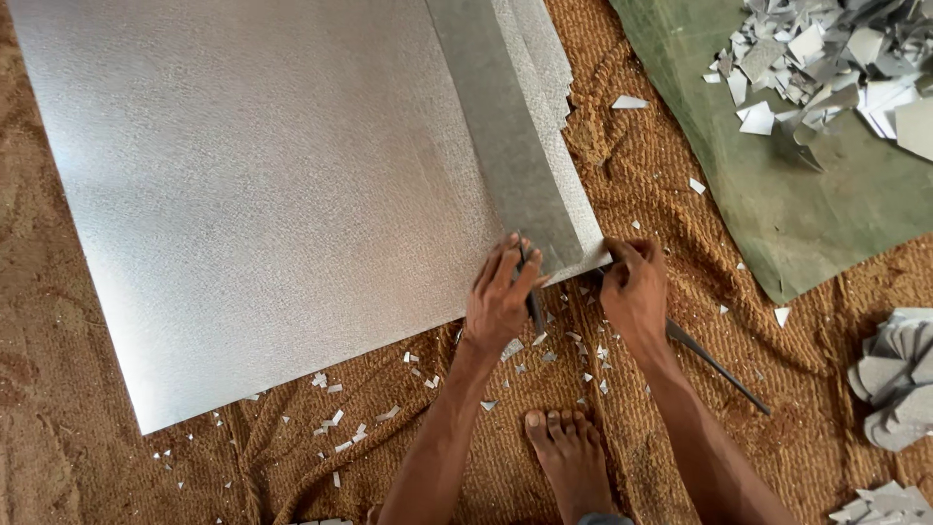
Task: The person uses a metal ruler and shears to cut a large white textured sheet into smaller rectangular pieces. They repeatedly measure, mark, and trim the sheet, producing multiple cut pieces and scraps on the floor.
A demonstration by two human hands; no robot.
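A large silvery metal sheet (253, 185) lies flat on a brown woven mat (78, 457). Its right side is folded over into a grey strip (505, 136). My left hand (501, 297) presses on the sheet's near right corner and holds a thin dark tool (533, 303) against the edge. My right hand (637, 292) grips a long dark metal tool (714, 365) whose handle sticks out to the right behind my wrist, its tip at the folded corner. The working ends of both tools are hidden by my fingers.
My bare foot (569, 452) rests on the mat below my hands. Small metal snippets (335, 423) litter the mat. A green cloth (807, 204) at top right carries a heap of metal offcuts (836, 58). More cut pieces (894, 374) are stacked at the right edge.
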